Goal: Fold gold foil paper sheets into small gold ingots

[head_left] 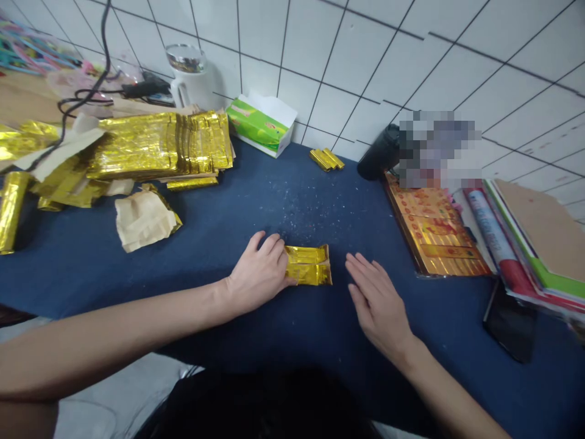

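A folded gold foil paper (pixel 311 266) lies flat on the blue tabletop in front of me, with creases running along its length. My left hand (pixel 258 271) is closed over its left end, the fingers curled and partly hiding it. To the right of the paper, my right hand (pixel 379 305) holds nothing. Its fingers are stretched out, pointing up and left, a short gap from the paper's right end. Left of my left hand lies a loose crumpled sheet (pixel 144 219), pale side up with a gold edge.
A stack of gold foil papers (pixel 150 143) fills the back left, near a black cable (pixel 106 42), a white mug (pixel 189 79) and a green tissue pack (pixel 260 125). Small gold rolls (pixel 326 160) lie by the wall. Rightward are a black bottle (pixel 378 152), orange-gold packets (pixel 436 228) and a phone (pixel 510 323).
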A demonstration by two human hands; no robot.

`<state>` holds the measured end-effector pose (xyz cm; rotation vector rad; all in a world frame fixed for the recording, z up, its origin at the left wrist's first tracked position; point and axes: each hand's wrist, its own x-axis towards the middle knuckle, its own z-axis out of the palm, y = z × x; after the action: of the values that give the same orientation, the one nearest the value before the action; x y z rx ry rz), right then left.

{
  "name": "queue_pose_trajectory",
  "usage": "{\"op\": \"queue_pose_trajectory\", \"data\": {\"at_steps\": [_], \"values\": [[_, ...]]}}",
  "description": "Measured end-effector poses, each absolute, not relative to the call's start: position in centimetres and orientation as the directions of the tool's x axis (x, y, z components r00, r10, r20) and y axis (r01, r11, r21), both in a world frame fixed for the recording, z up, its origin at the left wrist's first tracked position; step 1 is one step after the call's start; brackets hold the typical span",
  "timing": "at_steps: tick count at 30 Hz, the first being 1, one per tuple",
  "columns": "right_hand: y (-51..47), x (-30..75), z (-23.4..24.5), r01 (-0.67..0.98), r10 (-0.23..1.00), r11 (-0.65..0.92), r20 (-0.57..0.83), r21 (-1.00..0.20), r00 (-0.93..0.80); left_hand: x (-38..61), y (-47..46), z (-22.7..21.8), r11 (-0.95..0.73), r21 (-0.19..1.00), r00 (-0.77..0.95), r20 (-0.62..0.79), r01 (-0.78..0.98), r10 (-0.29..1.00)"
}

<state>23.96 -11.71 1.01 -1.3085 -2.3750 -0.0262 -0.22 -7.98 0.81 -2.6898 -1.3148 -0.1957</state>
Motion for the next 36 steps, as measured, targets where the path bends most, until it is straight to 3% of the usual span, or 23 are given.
{"op": "queue_pose_trajectory", "data": {"at_steps": [4, 11, 19, 24, 36], "values": [[-9.8, 22.9, 0.0, 0.774, 0.775, 0.630, 0.126, -0.067, -0.620, -0.1, -8.0, 1.0, -0.609, -0.053, 0.608, 0.173, 0.791, 0.775], [-9.4, 21.0, -0.2, 0.676, 0.676, 0.737, 0.011, -0.002, -0.737, -0.2, -7.8, 1.2, -0.604, -0.043, 0.603, 0.145, 0.796, 0.784], [-9.3, 21.0, -0.5, 0.646, 0.647, 0.763, -0.006, 0.029, -0.763, -0.4, -7.5, 1.0, -0.654, -0.029, 0.650, 0.151, 0.756, 0.745], [-9.3, 21.1, -0.6, 0.634, 0.634, 0.773, 0.001, 0.018, -0.773, -0.8, -7.7, 0.3, -0.755, -0.005, 0.744, 0.175, 0.656, 0.645], [-9.0, 21.4, -0.2, 0.609, 0.609, 0.793, -0.025, -0.025, -0.793, -0.8, -10.2, -0.2, -0.713, 0.023, 0.712, 0.022, 0.701, 0.701]]}}
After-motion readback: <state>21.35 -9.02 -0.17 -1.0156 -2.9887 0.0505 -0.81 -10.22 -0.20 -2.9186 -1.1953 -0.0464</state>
